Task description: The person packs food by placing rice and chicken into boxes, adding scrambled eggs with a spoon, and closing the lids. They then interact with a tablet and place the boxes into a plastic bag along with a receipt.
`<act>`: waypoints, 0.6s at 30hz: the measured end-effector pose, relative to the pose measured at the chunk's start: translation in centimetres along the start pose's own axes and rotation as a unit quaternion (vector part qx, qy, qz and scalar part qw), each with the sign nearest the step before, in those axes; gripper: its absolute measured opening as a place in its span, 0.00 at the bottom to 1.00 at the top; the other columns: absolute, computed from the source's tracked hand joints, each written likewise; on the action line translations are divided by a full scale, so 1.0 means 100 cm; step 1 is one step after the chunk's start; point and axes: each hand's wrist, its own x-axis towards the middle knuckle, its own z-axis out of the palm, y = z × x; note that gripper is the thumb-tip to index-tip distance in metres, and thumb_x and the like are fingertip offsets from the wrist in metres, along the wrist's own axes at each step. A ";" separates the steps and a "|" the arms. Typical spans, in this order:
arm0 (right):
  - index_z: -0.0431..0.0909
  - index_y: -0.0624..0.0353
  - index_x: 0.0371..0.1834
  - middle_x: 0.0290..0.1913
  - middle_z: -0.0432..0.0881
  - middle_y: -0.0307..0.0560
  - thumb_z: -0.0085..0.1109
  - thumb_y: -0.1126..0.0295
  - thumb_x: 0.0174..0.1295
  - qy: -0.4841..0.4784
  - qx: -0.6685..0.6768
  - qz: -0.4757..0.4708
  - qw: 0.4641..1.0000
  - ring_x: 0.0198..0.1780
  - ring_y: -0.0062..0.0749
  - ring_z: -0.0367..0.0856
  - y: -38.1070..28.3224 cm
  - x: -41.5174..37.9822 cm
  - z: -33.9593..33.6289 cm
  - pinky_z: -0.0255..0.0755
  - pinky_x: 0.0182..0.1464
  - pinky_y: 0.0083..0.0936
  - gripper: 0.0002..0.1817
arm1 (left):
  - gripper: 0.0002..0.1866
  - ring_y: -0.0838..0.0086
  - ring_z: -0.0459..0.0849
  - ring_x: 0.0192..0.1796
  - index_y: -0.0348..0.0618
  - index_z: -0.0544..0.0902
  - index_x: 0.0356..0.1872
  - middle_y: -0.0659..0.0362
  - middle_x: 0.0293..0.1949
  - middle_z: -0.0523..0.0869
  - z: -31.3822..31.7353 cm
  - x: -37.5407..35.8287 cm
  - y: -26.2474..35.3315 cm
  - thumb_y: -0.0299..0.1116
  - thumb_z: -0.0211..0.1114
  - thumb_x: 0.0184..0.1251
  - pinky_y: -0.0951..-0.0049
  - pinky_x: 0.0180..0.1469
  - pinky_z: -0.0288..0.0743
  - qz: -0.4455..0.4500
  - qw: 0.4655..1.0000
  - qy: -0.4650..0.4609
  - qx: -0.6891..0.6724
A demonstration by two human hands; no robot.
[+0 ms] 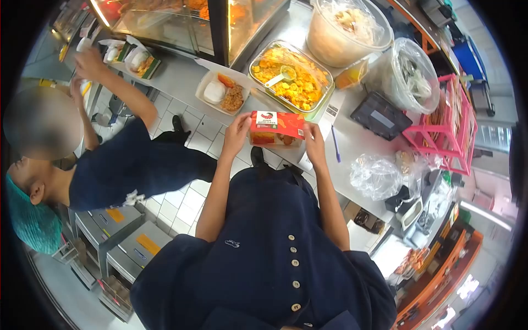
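A food box with a red printed sleeve (278, 123) is held level in front of my body, near the counter's edge. My left hand (236, 133) grips its left end, and my right hand (314, 144) grips its right end. Below the red sleeve, some food shows through the box's clear side. Just beyond my left hand, an open white box (223, 92) holds a white mound and brown food. Behind the red box lies a metal tray of yellow food (294, 77) with a light green spoon (280, 77) in it.
At left, a co-worker in a green hair net (33, 214) reaches toward two small food boxes (141, 61). A glass display case (165, 27) stands behind. To the right are a large tub (349, 33), a black device (380, 115), a pink basket (448, 132) and plastic bags (375, 175).
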 end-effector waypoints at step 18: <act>0.77 0.67 0.62 0.55 0.85 0.60 0.59 0.50 0.70 -0.113 -0.053 0.019 0.992 0.59 0.44 0.82 0.023 0.045 -0.005 0.72 0.63 0.33 0.30 | 0.27 0.74 0.85 0.51 0.33 0.78 0.64 0.54 0.52 0.87 0.000 0.006 -0.032 0.48 0.56 0.80 0.70 0.52 0.80 -0.126 0.990 -0.053 0.038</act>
